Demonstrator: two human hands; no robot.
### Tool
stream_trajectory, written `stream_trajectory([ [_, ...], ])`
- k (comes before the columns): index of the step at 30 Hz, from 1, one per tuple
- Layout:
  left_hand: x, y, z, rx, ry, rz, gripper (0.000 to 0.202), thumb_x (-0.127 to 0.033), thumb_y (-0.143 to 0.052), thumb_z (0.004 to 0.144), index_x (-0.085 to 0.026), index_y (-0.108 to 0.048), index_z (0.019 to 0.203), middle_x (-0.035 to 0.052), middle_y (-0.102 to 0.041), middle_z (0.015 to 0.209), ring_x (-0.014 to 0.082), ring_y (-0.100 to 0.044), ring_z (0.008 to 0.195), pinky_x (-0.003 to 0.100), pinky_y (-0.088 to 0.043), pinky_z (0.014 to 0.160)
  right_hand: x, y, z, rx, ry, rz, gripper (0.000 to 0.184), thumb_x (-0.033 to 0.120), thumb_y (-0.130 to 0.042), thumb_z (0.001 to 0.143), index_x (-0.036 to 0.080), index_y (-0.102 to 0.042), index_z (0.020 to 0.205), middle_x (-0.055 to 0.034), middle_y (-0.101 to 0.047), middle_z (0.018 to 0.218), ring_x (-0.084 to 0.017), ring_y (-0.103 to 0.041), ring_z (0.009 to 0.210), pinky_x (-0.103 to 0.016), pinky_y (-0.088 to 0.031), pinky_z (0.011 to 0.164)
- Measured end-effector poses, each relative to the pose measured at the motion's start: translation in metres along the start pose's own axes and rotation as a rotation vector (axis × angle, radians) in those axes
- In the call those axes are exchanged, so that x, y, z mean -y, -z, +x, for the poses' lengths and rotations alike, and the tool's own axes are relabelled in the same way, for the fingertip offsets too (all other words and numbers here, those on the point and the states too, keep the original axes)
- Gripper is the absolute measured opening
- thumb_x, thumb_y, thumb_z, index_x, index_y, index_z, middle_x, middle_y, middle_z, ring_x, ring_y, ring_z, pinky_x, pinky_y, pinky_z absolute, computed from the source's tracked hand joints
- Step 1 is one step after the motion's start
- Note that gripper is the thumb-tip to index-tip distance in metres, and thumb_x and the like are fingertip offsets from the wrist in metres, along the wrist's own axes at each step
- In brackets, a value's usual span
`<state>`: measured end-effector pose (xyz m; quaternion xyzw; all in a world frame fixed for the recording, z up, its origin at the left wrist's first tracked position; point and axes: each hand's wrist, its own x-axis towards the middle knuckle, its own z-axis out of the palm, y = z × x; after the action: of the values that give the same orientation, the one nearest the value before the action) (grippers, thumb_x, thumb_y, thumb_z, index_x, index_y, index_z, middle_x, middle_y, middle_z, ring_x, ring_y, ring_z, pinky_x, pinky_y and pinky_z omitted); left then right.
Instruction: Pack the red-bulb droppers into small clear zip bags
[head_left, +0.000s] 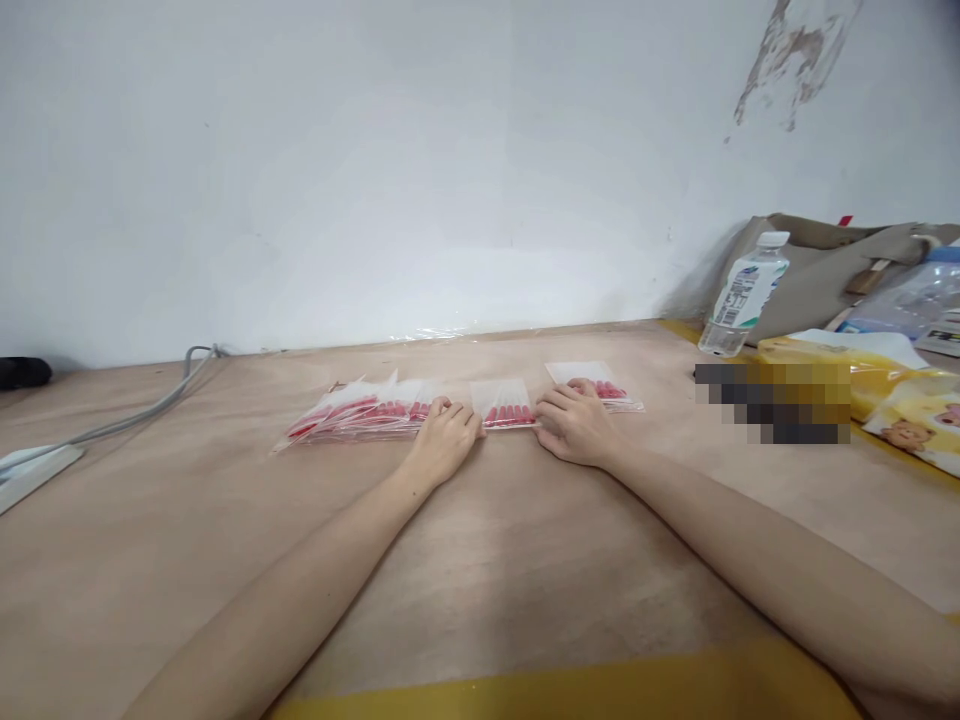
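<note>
A small clear plastic packet point(504, 392) with a row of red, rounded pieces along its lower part lies between my two hands on the table. My left hand point(450, 440) is closed at its left lower corner, with the fingers curled. At the right lower corner, the bent fingers of my right hand point(576, 422) close on the packet's edge. Left of my left hand lies a loose pile of similar packets point(352, 412), overlapping each other. Partly behind my right hand are more such packets point(616, 390). Both thumb tips are hard to make out.
A pale wall backs the wooden table point(480, 580). On the right stand a water bottle point(746, 295) and a grey bag point(817, 265), with a yellow package point(840, 365) in front and a blurred-out patch beside it. A grey cable point(142, 412) runs along the left.
</note>
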<state>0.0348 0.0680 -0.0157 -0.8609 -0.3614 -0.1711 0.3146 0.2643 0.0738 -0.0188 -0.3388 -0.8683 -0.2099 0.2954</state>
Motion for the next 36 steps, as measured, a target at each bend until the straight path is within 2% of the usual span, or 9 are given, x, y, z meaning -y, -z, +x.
stream_trajectory([
  [3, -0.003, 0.005, 0.000, -0.008, -0.040, -0.029, 0.021, -0.031, -0.047, 0.090, -0.016, -0.058, 0.078, 0.0047, -0.062, 0.075, 0.0192, -0.056, 0.077, 0.037, -0.034, 0.083, 0.005, -0.005, 0.004, 0.033, -0.038, 0.066, 0.031, 0.024, -0.055, 0.078, 0.019, -0.060, 0.107, -0.0084, -0.062, 0.107, -0.022, -0.054, 0.095, -0.037, -0.038, 0.079],
  [7, 0.002, 0.021, -0.004, -0.020, 0.011, -0.071, 0.024, -0.035, -0.045, 0.088, -0.017, -0.057, 0.097, 0.0093, -0.063, 0.094, 0.0242, -0.054, 0.093, 0.045, -0.029, 0.092, 0.012, -0.024, 0.008, 0.049, -0.144, 0.168, 0.027, 0.017, -0.046, 0.083, 0.023, -0.066, 0.101, -0.0050, -0.064, 0.109, -0.018, -0.060, 0.095, -0.032, -0.047, 0.079],
  [11, 0.029, 0.038, -0.019, 0.030, 0.132, -0.036, 0.036, -0.030, -0.054, 0.072, -0.014, -0.056, 0.105, 0.0143, -0.059, 0.107, 0.0307, -0.051, 0.103, 0.053, -0.022, 0.098, 0.010, -0.039, 0.007, 0.009, -0.178, 0.212, 0.031, 0.010, -0.044, 0.082, 0.021, -0.066, 0.101, -0.0053, -0.067, 0.104, -0.019, -0.062, 0.097, -0.033, -0.051, 0.081],
  [14, 0.053, 0.044, -0.034, 0.095, 0.163, 0.000, 0.036, -0.026, -0.052, 0.067, -0.016, -0.058, 0.101, 0.0141, -0.060, 0.109, 0.0321, -0.052, 0.104, 0.054, -0.023, 0.098, -0.002, -0.033, 0.007, -0.114, -0.140, 0.151, 0.036, 0.006, -0.042, 0.080, 0.020, -0.065, 0.103, -0.0076, -0.066, 0.104, -0.021, -0.060, 0.100, -0.037, -0.051, 0.083],
  [18, 0.070, 0.044, -0.049, 0.167, 0.188, 0.013, 0.032, -0.029, -0.044, 0.077, -0.018, -0.057, 0.103, 0.0118, -0.060, 0.112, 0.0280, -0.055, 0.103, 0.046, -0.035, 0.094, -0.035, -0.012, 0.004, -0.239, -0.128, 0.057, 0.033, 0.011, -0.041, 0.083, 0.019, -0.063, 0.106, -0.0095, -0.065, 0.105, -0.022, -0.058, 0.104, -0.039, -0.047, 0.091],
  [23, 0.074, 0.041, -0.050, 0.183, 0.181, 0.028, 0.025, -0.020, -0.036, 0.082, -0.017, -0.060, 0.089, 0.0116, -0.064, 0.101, 0.0261, -0.059, 0.093, 0.039, -0.045, 0.081, -0.069, -0.002, -0.018, -0.137, -0.043, 0.013, 0.027, 0.021, -0.044, 0.085, 0.018, -0.063, 0.103, -0.0116, -0.064, 0.105, -0.024, -0.056, 0.106, -0.041, -0.045, 0.093],
  [26, 0.072, 0.037, -0.048, 0.150, 0.179, 0.057, 0.026, -0.015, -0.035, 0.084, -0.018, -0.060, 0.090, 0.0112, -0.064, 0.101, 0.0276, -0.056, 0.098, 0.045, -0.038, 0.090, -0.071, -0.008, -0.033, -0.017, -0.013, 0.046, 0.025, 0.018, -0.041, 0.086, 0.019, -0.063, 0.097, -0.0098, -0.065, 0.104, -0.021, -0.058, 0.102, -0.039, -0.047, 0.089],
  [29, 0.061, 0.032, -0.044, 0.059, 0.163, 0.113, 0.025, -0.013, -0.040, 0.084, -0.018, -0.060, 0.098, 0.0118, -0.060, 0.112, 0.0310, -0.049, 0.110, 0.053, -0.026, 0.098, -0.065, -0.011, -0.040, 0.025, -0.084, 0.058, 0.024, 0.013, -0.038, 0.085, 0.017, -0.061, 0.092, -0.0108, -0.062, 0.110, -0.021, -0.055, 0.106, -0.037, -0.047, 0.086],
  [36, -0.004, 0.011, -0.005, 0.008, 0.121, -0.222, 0.023, -0.012, -0.044, 0.087, -0.019, -0.059, 0.103, 0.0105, -0.062, 0.109, 0.0270, -0.053, 0.106, 0.051, -0.028, 0.099, -0.049, 0.005, -0.040, 0.074, -0.193, -0.126, 0.012, 0.018, -0.049, 0.078, 0.017, -0.061, 0.080, -0.0079, -0.067, 0.092, -0.022, -0.057, 0.085, -0.035, -0.039, 0.074],
])
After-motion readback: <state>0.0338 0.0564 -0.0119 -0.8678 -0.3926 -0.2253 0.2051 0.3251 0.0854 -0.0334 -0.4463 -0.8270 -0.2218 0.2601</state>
